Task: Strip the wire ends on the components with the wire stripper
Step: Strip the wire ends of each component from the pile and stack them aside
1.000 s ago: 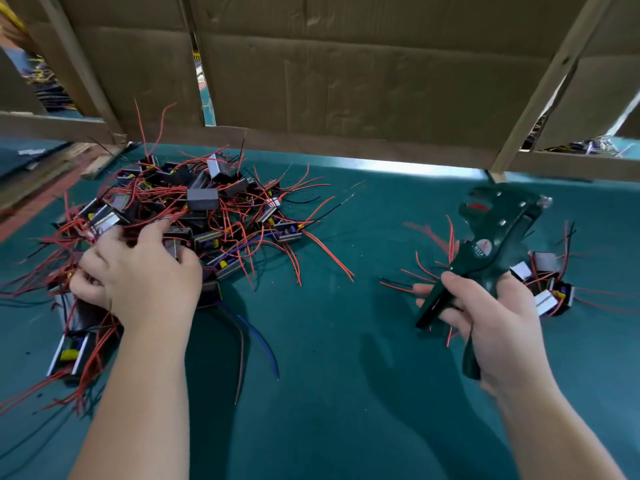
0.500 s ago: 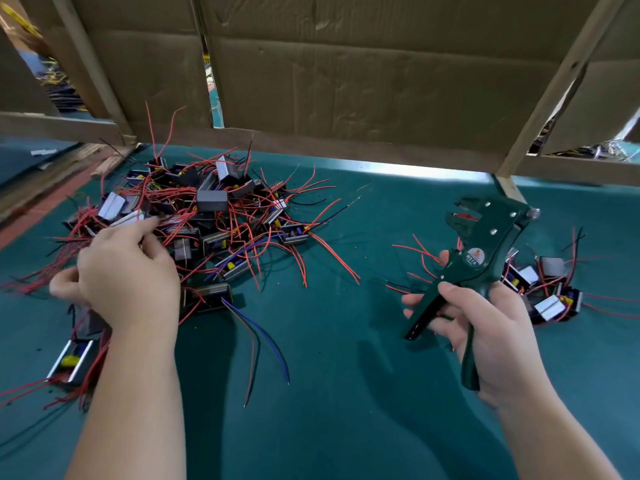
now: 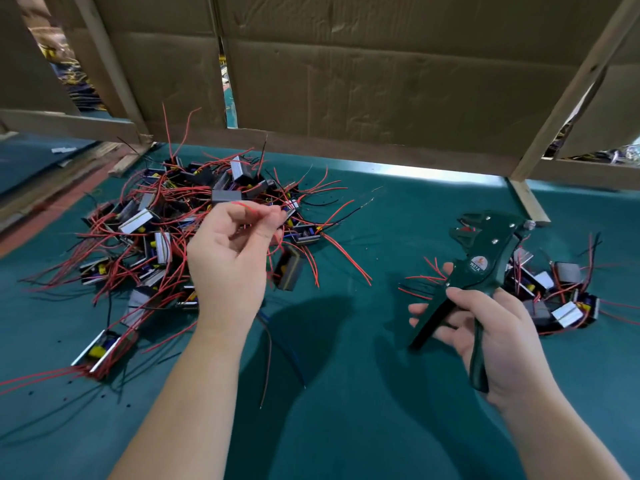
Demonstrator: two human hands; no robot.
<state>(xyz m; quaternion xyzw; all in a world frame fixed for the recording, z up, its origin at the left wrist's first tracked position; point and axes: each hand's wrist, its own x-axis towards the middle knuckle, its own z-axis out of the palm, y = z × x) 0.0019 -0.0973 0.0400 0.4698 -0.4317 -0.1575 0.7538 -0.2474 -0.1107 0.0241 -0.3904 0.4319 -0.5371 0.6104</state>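
Our left hand (image 3: 228,258) pinches a red wire (image 3: 249,207) well left of the wire stripper (image 3: 485,251), gripped by our right hand (image 3: 491,334), jaws facing the wire.

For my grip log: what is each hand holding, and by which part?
The left hand pinches a red wire between thumb and fingertips; where along its length is unclear. The right hand grips the wire stripper by its handles.

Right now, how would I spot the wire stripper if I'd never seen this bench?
Look at the green table, on its right side, by the smaller pile of components. There the right hand grips the wire stripper: the only tool, dark green, with two long handles and a toothed head, unlike the boxy red-wired parts around it.
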